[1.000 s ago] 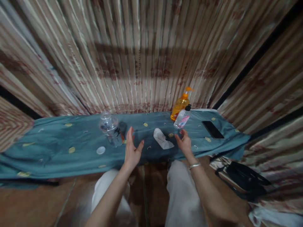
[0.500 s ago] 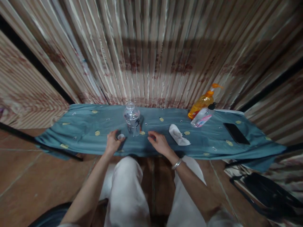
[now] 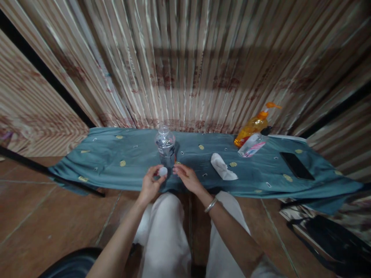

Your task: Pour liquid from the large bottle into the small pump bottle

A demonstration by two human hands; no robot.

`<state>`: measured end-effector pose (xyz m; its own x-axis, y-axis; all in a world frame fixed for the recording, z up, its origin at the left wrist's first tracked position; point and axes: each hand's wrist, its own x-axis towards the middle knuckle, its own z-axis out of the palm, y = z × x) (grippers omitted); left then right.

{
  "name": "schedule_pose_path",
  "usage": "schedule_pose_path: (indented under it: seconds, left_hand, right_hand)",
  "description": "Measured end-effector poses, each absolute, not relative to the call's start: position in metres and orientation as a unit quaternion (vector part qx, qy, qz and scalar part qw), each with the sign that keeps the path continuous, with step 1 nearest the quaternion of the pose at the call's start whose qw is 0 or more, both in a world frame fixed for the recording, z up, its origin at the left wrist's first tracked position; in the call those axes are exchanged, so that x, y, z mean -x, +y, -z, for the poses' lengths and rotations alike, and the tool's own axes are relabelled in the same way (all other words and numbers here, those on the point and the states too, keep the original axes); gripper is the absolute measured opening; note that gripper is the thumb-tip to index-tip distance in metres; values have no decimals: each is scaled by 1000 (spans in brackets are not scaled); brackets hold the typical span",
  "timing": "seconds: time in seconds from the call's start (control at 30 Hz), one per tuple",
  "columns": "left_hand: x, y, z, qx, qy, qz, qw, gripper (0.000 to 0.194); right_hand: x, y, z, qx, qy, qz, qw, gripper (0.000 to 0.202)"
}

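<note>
Between the thumb and fingers of my left hand [image 3: 151,182] is a white bottle cap [image 3: 163,172], raised just in front of the clear plastic bottle [image 3: 166,148]. That bottle stands upright on the cloth with its mouth uncapped. My right hand [image 3: 188,177], a silver bangle [image 3: 210,205] at its wrist, is close to the cap on the right side, its fingers stretched toward it and holding nothing. A crumpled white tissue [image 3: 223,168] lies to the right of my right hand.
A blue-green patterned cloth [image 3: 139,154] covers the narrow table. At its right stand an orange pump bottle [image 3: 251,129] and a clear bottle with a black top [image 3: 252,145], beside a black phone [image 3: 297,166]. A striped curtain [image 3: 185,69] hangs behind. A black bag [image 3: 333,239] sits lower right.
My left hand has lifted the cap off the cloth and carried it right, toward the bottle. My right hand has come closer to it. The view has shifted slightly.
</note>
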<state>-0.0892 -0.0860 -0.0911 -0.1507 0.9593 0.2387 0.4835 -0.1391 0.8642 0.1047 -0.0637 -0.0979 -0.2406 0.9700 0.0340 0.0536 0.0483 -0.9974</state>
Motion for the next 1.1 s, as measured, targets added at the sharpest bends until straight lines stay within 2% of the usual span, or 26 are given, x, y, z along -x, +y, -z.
schedule_pose_path:
  seconds: [0.07, 0.13, 0.43, 0.5, 0.57, 0.7, 0.77, 0.83, 0.97, 1.1]
  left_hand:
    - [69, -95, 79, -623, 563, -473, 266, 36]
    - [52, -99, 68, -640, 534, -482, 268, 35]
    - [21, -76, 50, -640, 485, -541, 250, 35]
    - [19, -73, 46, -643, 483, -548, 230, 32]
    - [20, -72, 40, -646, 477, -567, 185, 38]
    - [32, -59, 35, -597, 482, -636, 78, 94]
    - [39, -43, 38, -541, 519, -657, 77, 114]
    - [42, -25, 47, -500, 551, -656, 128, 128]
    - [38, 2, 67, -450, 553, -659, 238, 130]
    - [35, 9, 75, -435, 569, -649, 258, 111]
  right_hand:
    - [-106, -62, 88, 394, -522, -609, 448, 50]
    - [-110, -61, 75, 352, -492, -656, 451, 57]
    - [-141, -42, 37, 292, -451, -731, 420, 54]
    - [-143, -35, 30, 290, -463, -733, 404, 54]
    - [-145, -26, 20, 291, -491, -724, 388, 55]
    - [-146, 3, -13, 309, -562, -634, 431, 53]
    - [-141, 22, -33, 304, -620, -558, 460, 51]
    - [-130, 39, -54, 292, -695, -475, 453, 42]
    - [-106, 54, -89, 303, -841, -304, 330, 36]
    - [-93, 49, -112, 320, -916, -154, 185, 40]
